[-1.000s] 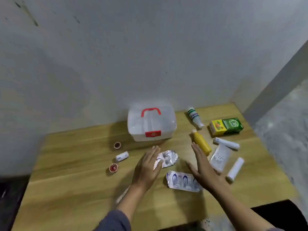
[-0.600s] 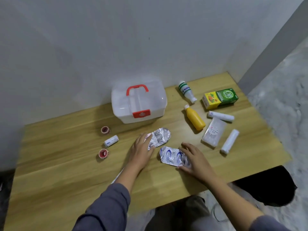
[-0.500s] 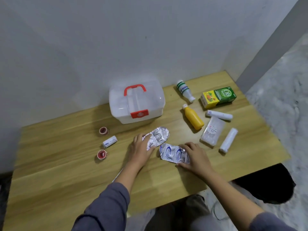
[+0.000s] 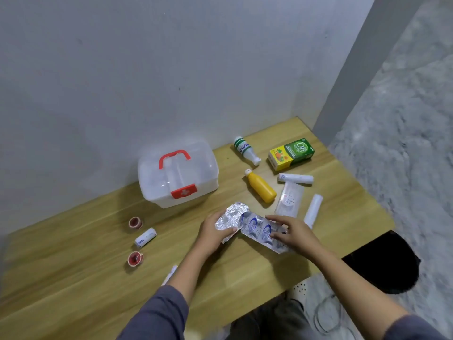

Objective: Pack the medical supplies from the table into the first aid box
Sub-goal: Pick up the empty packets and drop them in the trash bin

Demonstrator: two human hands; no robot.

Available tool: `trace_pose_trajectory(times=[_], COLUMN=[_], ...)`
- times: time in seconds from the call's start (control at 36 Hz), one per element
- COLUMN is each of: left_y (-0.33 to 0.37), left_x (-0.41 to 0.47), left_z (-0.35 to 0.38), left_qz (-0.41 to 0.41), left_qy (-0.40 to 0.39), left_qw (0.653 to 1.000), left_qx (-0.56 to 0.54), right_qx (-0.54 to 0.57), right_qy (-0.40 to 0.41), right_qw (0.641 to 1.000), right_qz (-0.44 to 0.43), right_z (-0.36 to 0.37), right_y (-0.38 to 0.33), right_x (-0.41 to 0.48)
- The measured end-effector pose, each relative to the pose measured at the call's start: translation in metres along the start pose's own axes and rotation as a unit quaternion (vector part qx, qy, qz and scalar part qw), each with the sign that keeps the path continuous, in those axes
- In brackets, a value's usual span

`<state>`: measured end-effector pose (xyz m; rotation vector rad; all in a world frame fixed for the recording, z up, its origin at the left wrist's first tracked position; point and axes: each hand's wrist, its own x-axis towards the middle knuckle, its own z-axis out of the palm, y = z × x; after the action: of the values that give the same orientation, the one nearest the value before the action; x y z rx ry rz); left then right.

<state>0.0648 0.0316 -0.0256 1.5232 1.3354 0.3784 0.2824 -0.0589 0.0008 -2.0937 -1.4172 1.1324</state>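
- At the counter's [image 4: 73, 278] near edge, the left hand [image 4: 212, 233] has its grip closed on a crumpled silver blister strip [image 4: 230, 215].
- The right hand [image 4: 293, 233] pinches the blue-printed blister strip [image 4: 257, 228] beside it, the two strips overlapping.
- Behind them, the first aid box [image 4: 177, 176] sits latched shut.
- Gathering step, I'd say; next the lid needs opening, which calls for a freed hand.

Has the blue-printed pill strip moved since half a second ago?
Yes. The blue-printed pill strip moved toward the silver blister pack and now overlaps it, judged against the first aid box.
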Motion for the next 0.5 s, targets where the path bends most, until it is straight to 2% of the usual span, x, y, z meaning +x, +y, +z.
trace_pose_trajectory(times=[0.14,0.25,0.36,0.5], left_y=[0.047,0.091,0.146,0.207], left_x=[0.007,0.019,0.036,0.052], left_z=[0.024,0.055,0.095,0.167], left_qz=[0.031,0.077,0.142,0.171], left_qy=[0.026,0.017,-0.007,-0.071], left_qw=[0.997,0.995,0.989,0.982], left_qx=[-0.059,-0.062,-0.051,-0.042], right_qx=[0.139,0.187,0.217,0.270], right_qy=[0.104,0.182,0.253,0.325], right_qw=[0.984,0.964,0.939,0.896], right_qz=[0.027,0.052,0.086,0.136], right_z=[-0.042,-0.083,-0.127,-0.175], right_y=[0.015,0.036,0.069,0.133], right_x=[-0.009,-0.018,-0.030,-0.048])
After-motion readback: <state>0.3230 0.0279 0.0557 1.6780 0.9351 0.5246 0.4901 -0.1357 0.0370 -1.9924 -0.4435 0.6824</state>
